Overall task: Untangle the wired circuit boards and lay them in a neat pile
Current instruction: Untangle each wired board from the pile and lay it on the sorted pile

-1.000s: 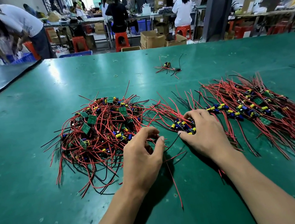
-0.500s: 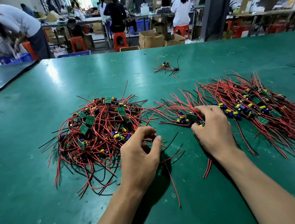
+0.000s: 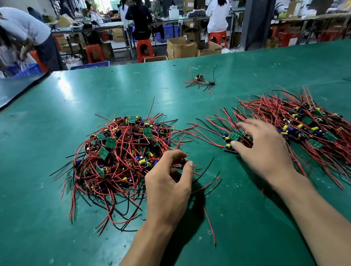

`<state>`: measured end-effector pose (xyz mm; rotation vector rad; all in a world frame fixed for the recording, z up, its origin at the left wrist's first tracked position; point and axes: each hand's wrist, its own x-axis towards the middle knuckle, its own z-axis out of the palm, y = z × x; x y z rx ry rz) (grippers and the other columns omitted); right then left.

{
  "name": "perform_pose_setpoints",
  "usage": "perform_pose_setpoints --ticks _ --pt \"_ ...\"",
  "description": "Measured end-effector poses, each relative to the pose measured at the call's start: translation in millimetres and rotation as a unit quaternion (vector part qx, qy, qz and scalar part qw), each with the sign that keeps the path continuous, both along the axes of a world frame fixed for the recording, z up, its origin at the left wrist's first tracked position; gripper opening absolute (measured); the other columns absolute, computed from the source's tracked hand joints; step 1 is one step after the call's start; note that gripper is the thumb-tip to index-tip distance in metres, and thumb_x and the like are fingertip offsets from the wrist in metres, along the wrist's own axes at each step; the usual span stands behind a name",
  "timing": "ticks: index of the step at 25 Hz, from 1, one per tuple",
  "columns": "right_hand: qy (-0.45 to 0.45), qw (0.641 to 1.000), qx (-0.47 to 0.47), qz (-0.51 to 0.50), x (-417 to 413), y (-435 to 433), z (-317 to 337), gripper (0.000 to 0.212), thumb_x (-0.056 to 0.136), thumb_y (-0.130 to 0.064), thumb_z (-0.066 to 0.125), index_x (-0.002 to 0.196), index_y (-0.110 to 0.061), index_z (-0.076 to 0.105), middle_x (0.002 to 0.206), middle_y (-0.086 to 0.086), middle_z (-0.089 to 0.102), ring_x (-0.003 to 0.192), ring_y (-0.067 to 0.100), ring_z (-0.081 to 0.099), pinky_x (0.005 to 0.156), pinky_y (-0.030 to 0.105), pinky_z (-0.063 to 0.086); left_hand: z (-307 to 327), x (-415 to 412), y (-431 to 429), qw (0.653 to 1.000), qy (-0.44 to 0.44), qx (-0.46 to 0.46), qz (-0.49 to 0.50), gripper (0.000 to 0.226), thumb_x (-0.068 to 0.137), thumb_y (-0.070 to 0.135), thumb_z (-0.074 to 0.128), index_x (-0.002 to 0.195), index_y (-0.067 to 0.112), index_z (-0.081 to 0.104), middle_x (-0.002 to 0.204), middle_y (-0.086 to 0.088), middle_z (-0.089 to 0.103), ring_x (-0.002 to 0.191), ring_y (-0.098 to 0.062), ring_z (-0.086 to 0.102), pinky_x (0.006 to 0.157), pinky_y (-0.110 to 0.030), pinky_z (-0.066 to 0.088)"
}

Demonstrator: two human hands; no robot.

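Head view, one green worktop (image 3: 47,214). Item: tangled heap (image 3: 118,159) of wired circuit boards, red and black leads looping in all directions, small green boards lying at mixed angles, left of centre. Item: sorted pile (image 3: 315,129), right of centre, its boards in a rough row and its red leads fanned toward the near right. Left hand (image 3: 168,186): at the heap's near right edge, fingers curled, thumb and forefinger closed in a pinch on a wire bundle (image 3: 209,181) that trails out to the right from under the hand; whether a board is attached is hidden. Right hand (image 3: 260,146): slightly blurred, fingers spread, laid over the boards at the left end of the sorted pile, thumb tip touching the nearest board. Item: single red wire (image 3: 209,223), on the worktop between the forearms. Item: small stray cluster (image 3: 200,81) of wired boards, farther back, well apart from both piles. Item: rubber band (image 3: 137,91), to its left.
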<state>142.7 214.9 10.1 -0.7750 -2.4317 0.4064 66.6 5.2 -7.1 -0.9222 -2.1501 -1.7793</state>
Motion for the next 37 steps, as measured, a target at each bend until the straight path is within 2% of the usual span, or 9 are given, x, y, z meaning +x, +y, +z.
perform_pose_setpoints --ticks 4,12,17,19,21,24,28,32,37 --pt "-0.094 0.978 -0.051 0.177 -4.8 -22.0 -4.1 0.028 0.087 -0.031 0.071 0.112 -0.021 0.074 0.112 -0.001 0.072 0.104 0.018 0.065 0.094 0.034 0.051 0.8 0.1 0.0 1.000 -0.005 -0.003 0.000 0.013 0.085 0.013 0.073 0.096 0.018 0.067 0.085 0.011 0.070 0.074 -0.007 0.067 0.074 -0.037 0.056" --pt "-0.195 0.980 -0.008 0.028 -6.9 -2.6 -16.0 0.064 0.093 -0.050 0.059 0.149 -0.023 0.044 0.158 0.005 0.036 0.141 0.029 0.032 0.113 0.041 0.029 3.5 3.7 0.8 0.999 -0.027 0.023 0.003 0.015 0.084 0.010 0.073 0.094 0.019 0.067 0.081 0.012 0.070 0.068 -0.009 0.066 0.071 -0.034 0.057" --pt "-0.003 1.000 -0.017 -0.005 -0.8 4.4 -9.5 0.030 0.088 -0.028 0.070 0.114 -0.014 0.073 0.125 0.010 0.065 0.119 0.032 0.054 0.101 0.040 0.040 6.2 2.3 -0.5 0.998 -0.053 0.043 -0.008 0.015 0.085 0.011 0.073 0.096 0.020 0.068 0.086 0.011 0.071 0.075 -0.009 0.069 0.074 -0.035 0.058" --pt "0.020 0.990 0.022 -0.136 4.7 8.1 -7.2 0.038 0.085 -0.032 0.074 0.121 -0.020 0.069 0.130 0.011 0.058 0.121 0.034 0.047 0.099 0.046 0.036 6.3 2.9 -0.3 0.998 -0.054 0.039 -0.009 0.016 0.085 0.011 0.073 0.097 0.020 0.068 0.086 0.010 0.071 0.076 -0.010 0.069 0.075 -0.035 0.058" --pt "-0.055 0.975 -0.029 -0.214 10.0 13.9 -5.4 0.058 0.085 -0.039 0.074 0.137 -0.022 0.054 0.147 0.015 0.041 0.133 0.038 0.035 0.106 0.051 0.030 6.0 2.7 -0.2 0.998 -0.056 0.037 -0.009 0.016 0.085 0.011 0.073 0.097 0.020 0.068 0.086 0.012 0.071 0.076 -0.011 0.069 0.076 -0.034 0.058" --pt "-0.109 0.969 -0.080 -0.206 12.0 17.7 -7.4 0.071 0.086 -0.044 0.073 0.146 -0.020 0.042 0.150 0.016 0.033 0.133 0.041 0.037 0.108 0.052 0.033 4.2 2.0 0.1 0.998 -0.060 0.034 -0.011 0.016 0.085 0.012 0.073 0.097 0.022 0.068 0.086 0.013 0.070 0.074 -0.012 0.068 0.074 -0.035 0.058" --pt "-0.103 0.977 -0.057 -0.179 9.2 12.1 -6.6 0.069 0.082 -0.043 0.077 0.141 -0.021 0.048 0.144 0.013 0.040 0.126 0.039 0.045 0.101 0.047 0.040 4.1 1.8 1.0 0.997 -0.070 0.026 -0.010 0.017 0.085 0.013 0.073 0.097 0.024 0.068 0.085 0.012 0.070 0.071 -0.014 0.068 0.070 -0.044 0.058" --pt "-0.010 0.986 -0.028 -0.163 10.9 15.3 -7.7 0.052 0.086 -0.009 0.067 0.137 -0.016 0.057 0.136 0.011 0.052 0.111 0.035 0.056 0.086 0.038 0.047 4.3 2.9 -0.4 0.997 -0.069 0.015 -0.010 0.016 0.085 0.012 0.073 0.097 0.023 0.068 0.086 0.014 0.070 0.071 -0.011 0.068 0.071 -0.042 0.059" --pt "0.147 0.975 0.029 -0.162 12.0 17.5 -5.1 0.045 0.086 -0.002 0.066 0.129 -0.015 0.065 0.131 0.007 0.061 0.113 0.031 0.059 0.088 0.038 0.049 6.7 2.7 -1.2 0.998 -0.060 0.006 -0.007 0.015 0.085 0.012 0.073 0.098 0.019 0.068 0.085 0.011 0.070 0.072 -0.012 0.067 0.073 -0.042 0.058"
